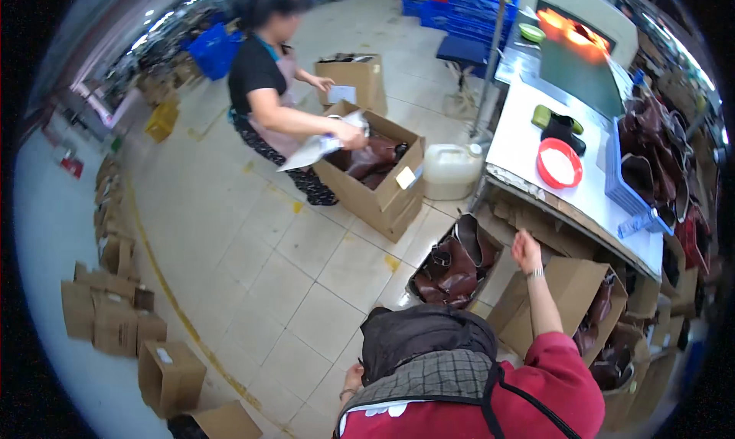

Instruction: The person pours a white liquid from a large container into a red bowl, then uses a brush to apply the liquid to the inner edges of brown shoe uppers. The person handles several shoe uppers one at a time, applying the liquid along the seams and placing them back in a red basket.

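Open-palmed and holding nothing, your right hand (526,251) stretches forward on a straight arm, just beside the cardboard box of brown boots (453,266). Your left hand (353,378) sits low at your side; its grip can't be made out.

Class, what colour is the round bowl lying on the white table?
The bowl is red with a white inside, seen in the head view.

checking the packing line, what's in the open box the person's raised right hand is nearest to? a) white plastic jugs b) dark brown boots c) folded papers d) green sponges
b: the right hand is raised just beside the open cardboard box on the floor, which is filled with dark brown boots.
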Motion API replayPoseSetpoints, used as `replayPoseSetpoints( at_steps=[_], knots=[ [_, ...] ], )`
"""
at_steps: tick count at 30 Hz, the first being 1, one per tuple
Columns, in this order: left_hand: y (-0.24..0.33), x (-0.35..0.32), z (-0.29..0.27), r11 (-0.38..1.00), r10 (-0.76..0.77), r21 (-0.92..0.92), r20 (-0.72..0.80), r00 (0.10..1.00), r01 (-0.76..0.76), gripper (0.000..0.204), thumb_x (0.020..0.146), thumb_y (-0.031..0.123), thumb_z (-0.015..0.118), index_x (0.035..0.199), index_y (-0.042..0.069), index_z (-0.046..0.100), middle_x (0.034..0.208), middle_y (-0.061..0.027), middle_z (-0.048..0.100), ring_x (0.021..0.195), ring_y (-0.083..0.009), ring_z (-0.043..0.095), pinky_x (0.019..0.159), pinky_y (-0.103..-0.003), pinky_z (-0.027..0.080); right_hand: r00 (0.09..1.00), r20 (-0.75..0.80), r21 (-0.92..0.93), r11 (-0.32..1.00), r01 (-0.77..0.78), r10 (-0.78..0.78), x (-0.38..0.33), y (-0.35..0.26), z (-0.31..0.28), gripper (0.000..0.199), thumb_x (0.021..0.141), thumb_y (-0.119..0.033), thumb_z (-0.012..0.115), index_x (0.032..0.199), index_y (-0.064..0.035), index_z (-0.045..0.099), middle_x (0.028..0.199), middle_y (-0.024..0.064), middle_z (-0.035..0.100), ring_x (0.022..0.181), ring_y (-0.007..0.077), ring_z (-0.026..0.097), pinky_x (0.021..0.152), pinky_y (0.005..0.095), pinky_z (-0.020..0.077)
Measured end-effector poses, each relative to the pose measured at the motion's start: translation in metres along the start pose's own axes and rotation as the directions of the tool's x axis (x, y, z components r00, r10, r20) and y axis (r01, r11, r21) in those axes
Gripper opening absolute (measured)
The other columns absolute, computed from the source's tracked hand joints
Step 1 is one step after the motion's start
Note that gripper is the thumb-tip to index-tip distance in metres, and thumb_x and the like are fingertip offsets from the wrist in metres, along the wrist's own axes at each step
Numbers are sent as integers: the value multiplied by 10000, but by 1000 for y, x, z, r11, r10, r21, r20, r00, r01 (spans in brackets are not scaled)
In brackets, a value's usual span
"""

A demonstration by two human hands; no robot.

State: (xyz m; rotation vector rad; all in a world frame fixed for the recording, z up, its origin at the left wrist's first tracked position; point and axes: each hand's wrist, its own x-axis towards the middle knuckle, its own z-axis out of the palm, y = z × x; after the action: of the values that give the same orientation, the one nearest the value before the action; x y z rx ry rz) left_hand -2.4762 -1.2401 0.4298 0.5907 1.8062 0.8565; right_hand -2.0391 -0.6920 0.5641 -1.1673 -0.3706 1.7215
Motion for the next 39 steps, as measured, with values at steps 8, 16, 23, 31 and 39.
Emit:
replayPoseSetpoints(
  at_steps=[8, 16, 23, 31, 39],
  knots=[
    [59, 101, -107, 938, -347, 63, 97, 933, 342, 402, 933, 122, 586, 1326, 53, 535, 967, -103, 686, 700, -190, 666, 555, -307, 553, 980, -110, 91, 980, 177, -167, 84, -17, 195, 232, 959, -238, 652, 821, -54, 622, 658, 14, 600, 568, 130, 577, 501, 264, 472],
    [213, 295, -283, 898, -379, -279, -94, 921, 341, 432, 964, 123, 544, 1384, 60, 467, 956, -115, 657, 689, -216, 653, 524, -326, 553, 990, -86, -56, 991, -119, 114, 79, 40, 286, 157, 979, -220, 629, 915, -77, 636, 745, 2, 640, 606, 112, 605, 525, 260, 513],
    [374, 418, -293, 960, -179, -236, -114, 977, 148, 457, 953, 152, 600, 1388, 59, 500, 1098, -126, 674, 899, -222, 687, 708, -325, 575, 992, -119, -143, 988, -50, 33, 109, 43, 346, 216, 970, -192, 636, 1140, -60, 648, 779, -9, 642, 605, 96, 598, 512, 244, 501],
    [340, 436, -298, 992, -50, 124, 131, 990, 33, 362, 941, 165, 610, 1286, 55, 614, 924, -23, 685, 788, -113, 631, 673, -289, 521, 1000, -14, -309, 951, 3, -7, 158, 117, 495, 190, 990, -185, 598, 1104, -49, 665, 677, -23, 597, 560, 72, 567, 498, 220, 474],
    [247, 441, -458, 931, -134, 346, 28, 991, 116, 383, 938, 284, 548, 1225, 43, 631, 867, -44, 662, 764, -245, 607, 740, -407, 511, 648, 288, -920, -15, 392, -705, 305, 131, 675, 377, 871, -179, 679, 1219, -45, 620, 1074, 200, 647, 1044, 374, 593, 914, 424, 470]
  ],
)
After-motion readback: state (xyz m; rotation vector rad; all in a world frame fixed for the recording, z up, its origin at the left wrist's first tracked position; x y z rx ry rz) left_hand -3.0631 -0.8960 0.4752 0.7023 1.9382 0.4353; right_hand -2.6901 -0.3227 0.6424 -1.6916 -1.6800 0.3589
